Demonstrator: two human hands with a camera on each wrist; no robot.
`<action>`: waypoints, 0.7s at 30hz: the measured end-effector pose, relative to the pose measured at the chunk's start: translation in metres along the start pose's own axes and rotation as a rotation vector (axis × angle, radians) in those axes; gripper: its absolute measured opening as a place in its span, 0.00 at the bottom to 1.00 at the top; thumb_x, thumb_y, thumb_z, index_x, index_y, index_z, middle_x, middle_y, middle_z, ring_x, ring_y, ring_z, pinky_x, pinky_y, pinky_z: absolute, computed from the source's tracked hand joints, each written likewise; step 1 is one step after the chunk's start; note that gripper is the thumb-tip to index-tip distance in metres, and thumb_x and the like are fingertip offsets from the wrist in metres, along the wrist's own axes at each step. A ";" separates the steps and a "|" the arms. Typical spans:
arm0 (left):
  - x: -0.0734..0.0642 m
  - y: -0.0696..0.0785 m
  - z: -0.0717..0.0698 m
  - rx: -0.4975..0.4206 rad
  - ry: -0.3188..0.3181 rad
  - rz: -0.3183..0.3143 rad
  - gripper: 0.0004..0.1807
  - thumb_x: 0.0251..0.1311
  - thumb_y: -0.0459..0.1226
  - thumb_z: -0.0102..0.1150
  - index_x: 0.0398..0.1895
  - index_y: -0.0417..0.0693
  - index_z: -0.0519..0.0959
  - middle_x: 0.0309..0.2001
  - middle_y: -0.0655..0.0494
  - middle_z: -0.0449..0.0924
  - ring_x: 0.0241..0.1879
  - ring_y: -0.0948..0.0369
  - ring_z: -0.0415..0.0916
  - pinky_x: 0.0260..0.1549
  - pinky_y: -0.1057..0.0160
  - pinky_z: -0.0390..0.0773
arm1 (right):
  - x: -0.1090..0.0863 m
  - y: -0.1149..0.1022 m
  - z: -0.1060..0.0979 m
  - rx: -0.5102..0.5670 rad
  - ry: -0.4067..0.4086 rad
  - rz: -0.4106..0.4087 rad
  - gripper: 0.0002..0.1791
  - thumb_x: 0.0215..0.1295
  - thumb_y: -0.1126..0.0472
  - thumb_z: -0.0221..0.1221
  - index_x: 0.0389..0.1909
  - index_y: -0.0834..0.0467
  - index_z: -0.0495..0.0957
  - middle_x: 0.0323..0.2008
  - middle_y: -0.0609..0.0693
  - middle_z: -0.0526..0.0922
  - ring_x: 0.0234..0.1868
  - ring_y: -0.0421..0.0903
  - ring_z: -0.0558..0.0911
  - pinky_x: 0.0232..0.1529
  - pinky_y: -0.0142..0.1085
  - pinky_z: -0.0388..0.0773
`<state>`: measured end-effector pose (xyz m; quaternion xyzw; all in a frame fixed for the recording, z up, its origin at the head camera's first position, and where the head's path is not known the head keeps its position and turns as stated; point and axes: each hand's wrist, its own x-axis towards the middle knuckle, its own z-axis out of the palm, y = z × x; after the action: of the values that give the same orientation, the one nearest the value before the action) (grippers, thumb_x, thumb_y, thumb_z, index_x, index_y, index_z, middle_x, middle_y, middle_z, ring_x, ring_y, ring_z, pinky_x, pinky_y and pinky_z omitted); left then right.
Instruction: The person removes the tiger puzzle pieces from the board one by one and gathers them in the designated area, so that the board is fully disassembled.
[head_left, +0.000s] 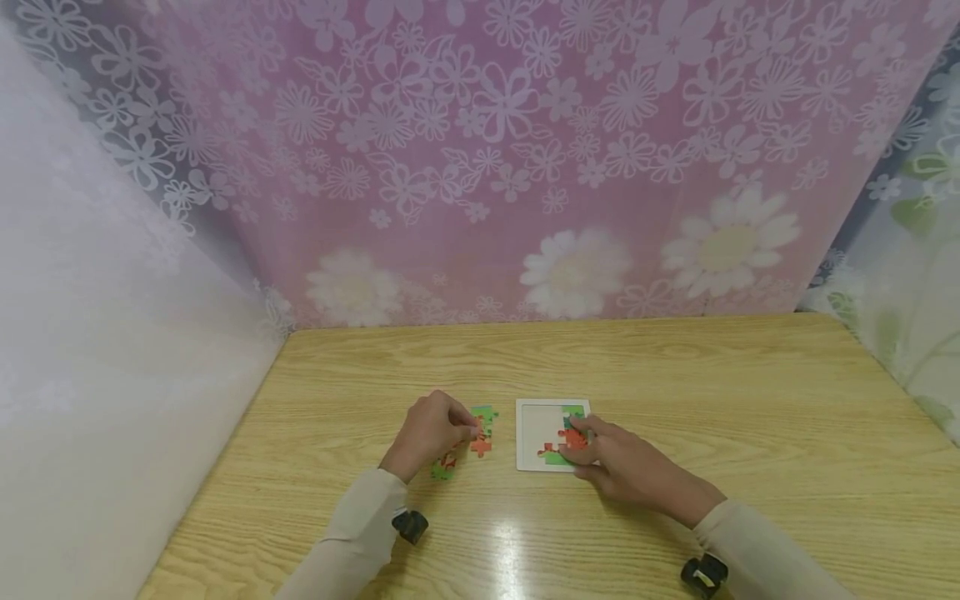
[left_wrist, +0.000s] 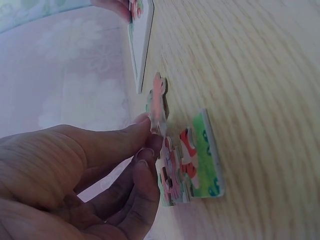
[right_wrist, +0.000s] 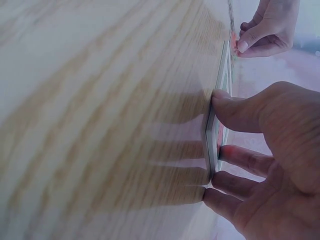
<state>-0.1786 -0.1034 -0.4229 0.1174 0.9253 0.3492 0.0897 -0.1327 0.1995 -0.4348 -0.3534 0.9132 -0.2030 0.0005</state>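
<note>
My left hand (head_left: 431, 427) pinches a red-and-green puzzle piece (left_wrist: 158, 97) between thumb and fingertips, just left of the tray. Its fingers hide part of that piece. Close beside that hand, more loose puzzle pieces (left_wrist: 202, 160) lie on the table, some overlapping in view. A square white puzzle tray (head_left: 538, 421) lies flat in the middle, with pieces set along its right side and lower right. My right hand (head_left: 637, 471) holds the tray by its right-hand corner, thumb on one edge and fingers on another, covering some of the fitted pieces (head_left: 573, 439).
Everything lies on a wood-grain table (head_left: 375, 358). A pink flowered cloth (head_left: 480, 167) hangs behind the far edge, and a whitish cloth (head_left: 112, 333) hangs at the left. Black wrist bands (head_left: 410, 527) sit on both sleeves.
</note>
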 end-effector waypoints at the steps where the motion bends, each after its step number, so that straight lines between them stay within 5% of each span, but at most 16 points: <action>1: 0.000 0.000 0.000 -0.003 0.003 0.002 0.03 0.59 0.37 0.73 0.32 0.47 0.90 0.30 0.59 0.87 0.27 0.65 0.80 0.28 0.61 0.80 | 0.000 0.000 0.000 0.000 0.001 -0.001 0.16 0.62 0.63 0.70 0.50 0.63 0.86 0.62 0.71 0.75 0.61 0.67 0.76 0.53 0.55 0.78; 10: 0.004 0.018 0.006 -0.001 -0.017 0.058 0.03 0.59 0.35 0.73 0.34 0.45 0.90 0.32 0.59 0.86 0.29 0.65 0.79 0.30 0.62 0.80 | -0.001 -0.001 -0.001 -0.031 0.008 0.006 0.16 0.61 0.63 0.71 0.49 0.63 0.87 0.61 0.70 0.76 0.62 0.67 0.76 0.55 0.55 0.77; 21: 0.010 0.055 0.043 -0.004 -0.147 0.159 0.08 0.56 0.34 0.75 0.39 0.43 0.89 0.37 0.59 0.86 0.35 0.66 0.78 0.36 0.65 0.78 | -0.001 -0.002 -0.001 -0.053 0.033 -0.012 0.16 0.60 0.63 0.72 0.49 0.61 0.87 0.58 0.67 0.80 0.62 0.64 0.76 0.58 0.57 0.75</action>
<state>-0.1690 -0.0336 -0.4184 0.2156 0.9033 0.3475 0.1295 -0.1308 0.1998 -0.4335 -0.3554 0.9160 -0.1845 -0.0250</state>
